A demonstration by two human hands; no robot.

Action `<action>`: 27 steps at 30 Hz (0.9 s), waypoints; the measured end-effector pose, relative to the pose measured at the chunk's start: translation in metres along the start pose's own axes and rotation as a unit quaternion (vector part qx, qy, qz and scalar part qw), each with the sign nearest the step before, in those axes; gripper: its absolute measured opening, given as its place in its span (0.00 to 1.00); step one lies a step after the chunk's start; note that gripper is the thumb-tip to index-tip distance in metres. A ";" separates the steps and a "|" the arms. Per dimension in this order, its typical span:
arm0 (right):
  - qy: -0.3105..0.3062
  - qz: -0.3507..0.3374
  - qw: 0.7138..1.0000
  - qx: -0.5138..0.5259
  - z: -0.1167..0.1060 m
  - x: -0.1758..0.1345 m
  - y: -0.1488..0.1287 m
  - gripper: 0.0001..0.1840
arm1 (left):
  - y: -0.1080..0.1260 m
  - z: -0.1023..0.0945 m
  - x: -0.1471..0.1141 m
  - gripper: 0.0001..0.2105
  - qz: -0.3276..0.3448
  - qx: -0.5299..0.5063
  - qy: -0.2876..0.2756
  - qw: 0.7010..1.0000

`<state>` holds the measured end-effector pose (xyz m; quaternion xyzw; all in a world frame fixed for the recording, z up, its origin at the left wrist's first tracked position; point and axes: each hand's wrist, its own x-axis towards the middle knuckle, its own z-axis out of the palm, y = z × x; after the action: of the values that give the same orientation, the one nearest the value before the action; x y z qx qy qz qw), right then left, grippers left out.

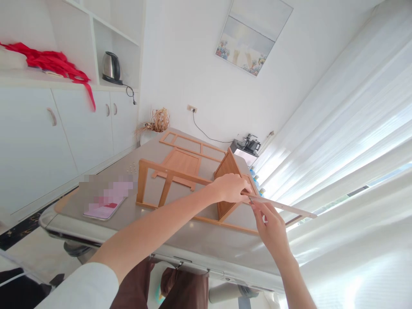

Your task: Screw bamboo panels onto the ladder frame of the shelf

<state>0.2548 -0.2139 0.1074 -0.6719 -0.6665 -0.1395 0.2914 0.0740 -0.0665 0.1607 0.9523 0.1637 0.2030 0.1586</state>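
Note:
A light-brown wooden frame [186,177] with long rails and crossbars stands on its side on the table. An upright wooden panel [229,166] meets it near the middle. My left hand [232,188] is closed over the upper rail where the panel joins it. Just right of that, my right hand [268,219] pinches something small and thin against the rail's underside; its kind cannot be made out. Behind the frame lie a flat wooden panel [182,165] and a second ladder-like wooden frame [201,148].
On the left of the grey table [206,242] lies a phone [107,209], partly pixelated, with several small pieces [131,168] beyond it. A dried plant [160,120] stands past the far corner. White curtains [354,150] hang on the right. A black appliance [249,143] stands behind the table.

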 end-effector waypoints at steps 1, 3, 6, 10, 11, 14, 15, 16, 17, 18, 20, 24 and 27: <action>0.002 0.017 1.000 0.015 0.001 0.000 -0.003 0.17 | 0.000 0.000 0.000 0.18 -0.001 -0.004 0.000 1.000; -0.004 0.063 0.996 0.059 0.003 -0.001 -0.012 0.18 | -0.001 0.002 0.000 0.18 -0.002 -0.008 0.004 1.000; -0.020 0.137 0.979 0.147 0.007 -0.002 -0.026 0.20 | -0.003 0.003 0.001 0.19 -0.002 -0.002 0.012 1.000; 0.008 0.164 0.964 0.208 0.014 -0.004 -0.038 0.22 | -0.003 0.003 0.000 0.19 -0.011 0.004 0.009 1.000; 0.020 0.162 0.964 0.209 0.016 -0.004 -0.039 0.22 | -0.002 0.003 0.000 0.19 -0.010 0.005 0.008 1.000; 0.047 0.150 0.969 0.191 0.021 -0.005 -0.040 0.22 | -0.001 0.001 -0.001 0.19 -0.005 0.006 0.006 1.000; 0.055 0.145 0.971 0.180 0.022 -0.005 -0.040 0.22 | -0.001 0.000 -0.001 0.20 -0.002 0.005 0.006 1.000; 0.065 0.138 0.974 0.168 0.022 -0.005 -0.040 0.21 | -0.001 0.000 -0.002 0.19 0.000 0.003 0.007 1.000; 0.076 0.130 0.976 0.158 0.022 -0.005 -0.040 0.21 | -0.001 -0.001 -0.002 0.19 0.003 0.001 0.007 1.000; 0.089 0.123 0.977 0.149 0.022 -0.006 -0.040 0.20 | -0.001 -0.001 -0.002 0.19 0.004 -0.002 0.008 1.000; 0.107 0.109 0.979 0.133 0.023 -0.007 -0.038 0.19 | 0.000 -0.001 -0.002 0.18 0.000 -0.005 0.009 1.000; 0.123 0.072 0.986 0.085 0.023 -0.011 -0.029 0.16 | -0.001 0.001 -0.003 0.18 -0.012 -0.007 0.013 1.000; 0.118 0.023 0.991 0.060 0.021 -0.011 -0.022 0.13 | 0.000 0.002 -0.002 0.17 -0.007 -0.008 0.011 1.000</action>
<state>0.2283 -0.2125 0.0892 -0.6471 -0.6191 -0.1707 0.4110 0.0727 -0.0673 0.1583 0.9477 0.1701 0.2134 0.1656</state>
